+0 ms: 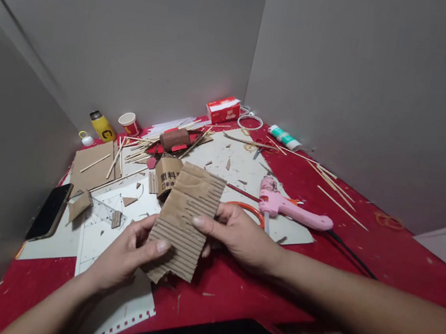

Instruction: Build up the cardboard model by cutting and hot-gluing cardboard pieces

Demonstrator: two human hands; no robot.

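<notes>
Above the red table (pixel 363 255), I grip the corrugated cardboard piece (pixel 186 218) with left hand (pixel 125 256) and right hand (pixel 237 233), thumbs pinching its edges. Risk: excess thumb pressure could crease the flutes; the nearby glue gun (pixel 291 208) could snag.

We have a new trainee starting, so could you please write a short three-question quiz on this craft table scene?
1. True or false: both hands grip the corrugated cardboard piece.
2. Which tool lies just beyond the right hand? A) pink glue gun B) hammer C) stapler
3. What dark flat device lies at the table's left edge?

Key: 1. True; the left hand pinches its lower edge, the right its side. 2. A. 3. A phone.
</notes>
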